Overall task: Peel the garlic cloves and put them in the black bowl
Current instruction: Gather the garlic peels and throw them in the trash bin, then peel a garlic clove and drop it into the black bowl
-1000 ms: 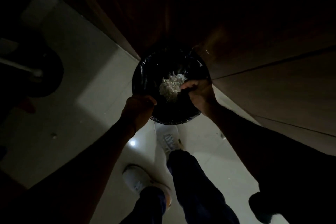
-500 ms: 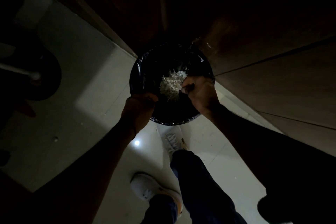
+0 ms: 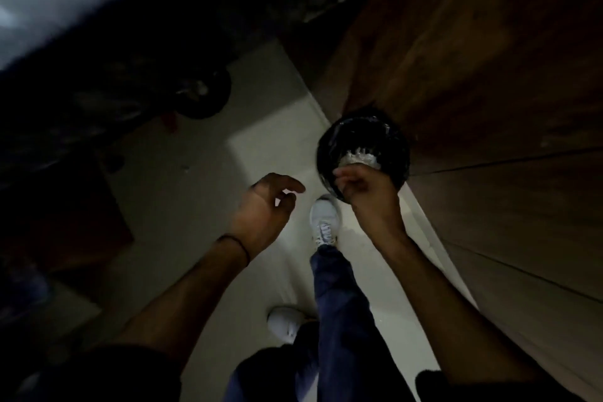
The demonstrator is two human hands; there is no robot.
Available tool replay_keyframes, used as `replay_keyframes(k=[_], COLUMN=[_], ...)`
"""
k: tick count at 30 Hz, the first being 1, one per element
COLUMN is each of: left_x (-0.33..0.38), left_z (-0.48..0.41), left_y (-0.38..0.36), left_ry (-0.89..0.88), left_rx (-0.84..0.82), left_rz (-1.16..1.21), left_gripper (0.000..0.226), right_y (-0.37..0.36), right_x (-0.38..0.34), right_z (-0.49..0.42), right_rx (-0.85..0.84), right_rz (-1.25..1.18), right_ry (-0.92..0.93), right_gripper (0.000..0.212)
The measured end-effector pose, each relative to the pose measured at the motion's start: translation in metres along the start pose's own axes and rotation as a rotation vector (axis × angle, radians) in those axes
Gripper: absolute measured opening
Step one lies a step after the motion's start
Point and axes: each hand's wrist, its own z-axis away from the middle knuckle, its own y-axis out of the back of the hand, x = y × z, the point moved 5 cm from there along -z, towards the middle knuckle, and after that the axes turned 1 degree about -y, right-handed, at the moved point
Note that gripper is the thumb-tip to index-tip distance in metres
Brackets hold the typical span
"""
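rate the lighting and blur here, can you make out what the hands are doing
Head view: dim, only a patch of floor is lit. Head view: the top left is smeared by motion blur. Head view: left hand loose and empty; right hand in front of the black container, its grip lost in shadow; pale scraps inside catch light.

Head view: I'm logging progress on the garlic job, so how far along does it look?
Done: a pale pile, seemingly skins, lies in the black container on the floor. In hand: the right hand hovers at its near rim, fingers curled; too dark to tell whether it holds anything. The left hand is open and empty. Left: no cloves are visible, so what remains cannot be judged.
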Motion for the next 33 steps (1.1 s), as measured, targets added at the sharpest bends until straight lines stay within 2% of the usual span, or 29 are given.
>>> replay_keyframes(k=[3, 8, 13, 17, 23, 29, 31, 33], left_x=[0.011, 0.0, -0.036, -0.074, -0.122, -0.165, -0.183, -0.198], left_z=[0.083, 0.246, 0.407, 0.5, 0.561, 0.603, 0.612, 0.614], left_y=[0.065, 0.161, 0.211, 0.22, 0.228, 0.243, 0.248, 0.257], left_ry=[-0.008, 0.066, 0.161, 0.245, 0.425, 0.723, 0.874, 0.985], left_rx=[0.096, 0.413, 0.815, 1.152, 1.445, 1.778, 1.851, 1.853], left_rz=[-0.055, -0.05, 0.041, 0.191, 0.373, 0.435, 0.407, 0.395], left_gripper=[0.024, 0.024, 0.022, 0.021, 0.02, 0.017, 0.015, 0.017], right_y=[-0.039, -0.123, -0.22, -0.295, -0.405, -0.509, -0.543, -0.565], right_x=[-0.069, -0.163, -0.212, -0.23, -0.235, -0.213, -0.204, -0.194], right_z=[0.066, 0.197, 0.326, 0.395, 0.457, 0.492, 0.501, 0.503], right_rx=[-0.117, -0.39, -0.753, -0.968, -1.187, -1.411, -1.446, -1.434], right_rz=[0.001, 0.034, 0.128, 0.199, 0.313, 0.48, 0.539, 0.595], right_ry=[0.072, 0.196, 0.31, 0.378, 0.392, 0.358, 0.429, 0.569], right_gripper=[0.031, 0.028, 0.022, 0.02, 0.02, 0.021, 0.021, 0.019])
